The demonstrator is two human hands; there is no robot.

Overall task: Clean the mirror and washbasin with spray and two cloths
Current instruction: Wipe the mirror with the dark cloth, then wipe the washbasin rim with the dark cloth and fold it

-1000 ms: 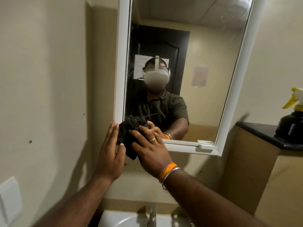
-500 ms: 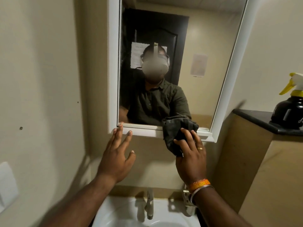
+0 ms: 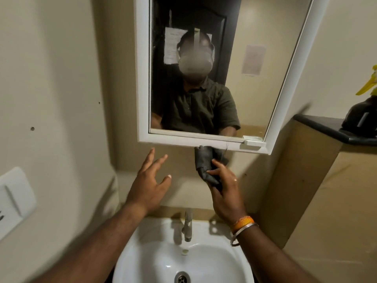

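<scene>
A white-framed mirror (image 3: 142,78) hangs on the beige wall above a white washbasin (image 3: 204,260) with a metal tap (image 3: 188,225). My right hand (image 3: 225,193) holds a dark grey cloth (image 3: 206,162) just under the mirror's bottom frame, the cloth's top edge touching the frame. My left hand (image 3: 149,184) hovers to the left of it, below the frame, fingers spread and holding nothing. A dark spray bottle (image 3: 361,117) with a yellow trigger stands on the black ledge at the far right, partly cut off.
A black-topped ledge (image 3: 318,127) on a beige cabinet juts out at right. A white switch plate (image 3: 14,203) sits on the left wall. The basin's drain (image 3: 182,278) is at the bottom edge.
My right hand swept the cloth from the mirror's lower left corner along the bottom frame to the right, then dropped below it. My left hand came off the frame and lowered.
</scene>
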